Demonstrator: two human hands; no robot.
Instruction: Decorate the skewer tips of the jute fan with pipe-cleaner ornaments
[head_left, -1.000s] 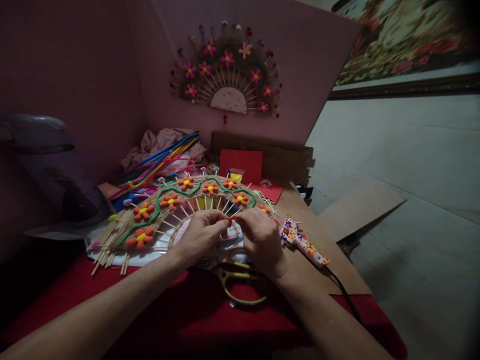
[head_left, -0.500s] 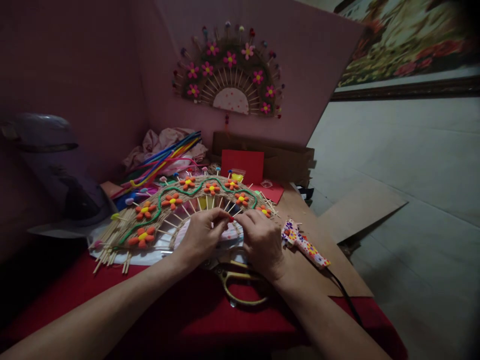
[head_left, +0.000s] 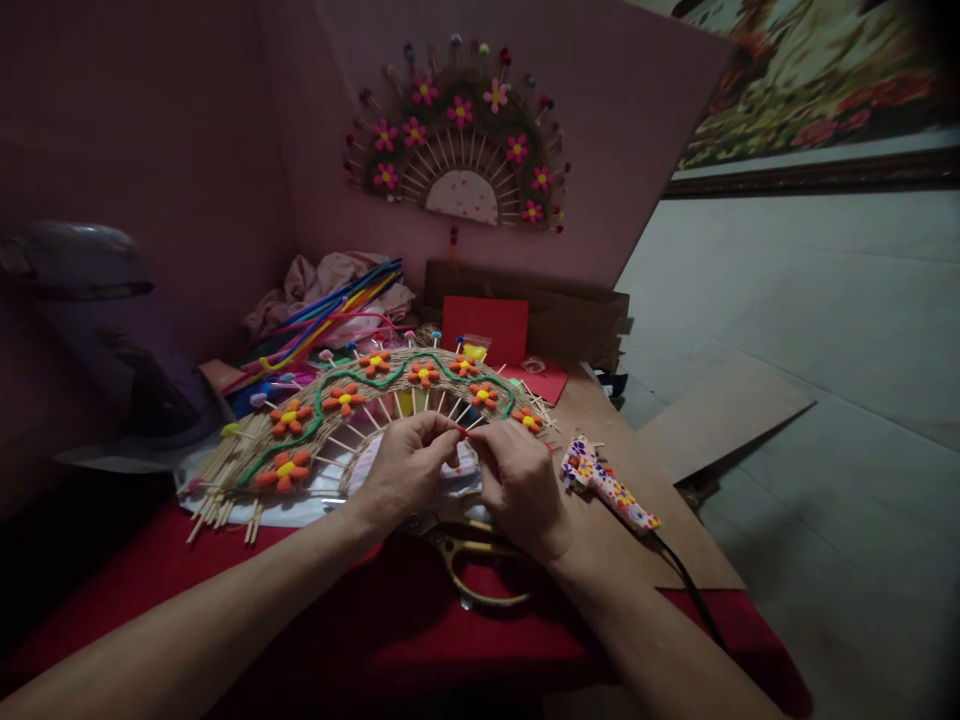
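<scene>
My left hand (head_left: 409,462) and my right hand (head_left: 521,483) meet fingertip to fingertip, both pinched on a small red piece (head_left: 463,434). Its kind is too small to make out. Behind and below them lies a half-round fan (head_left: 401,382) of thin sticks and woven twine, with orange flowers (head_left: 345,401) and a wavy green cord (head_left: 317,408) on it. My hands cover part of its inner edge and the pale spotted half-disc there. Scissors with gold-coloured handles (head_left: 487,603) lie under my right hand, their blades partly hidden.
A flower-patterned glue gun (head_left: 611,490) with a black cord rests on brown cardboard (head_left: 675,560) at right. Behind the fan are red card (head_left: 491,330) and a bundle of coloured pipe cleaners (head_left: 337,325). A finished-looking fan (head_left: 460,150) hangs on a pink board. Red cloth (head_left: 360,640) covers the table.
The fingertips and the red piece between them have shifted very slightly. The view has tilted a little; the fan, scissors and glue gun stay in place.
</scene>
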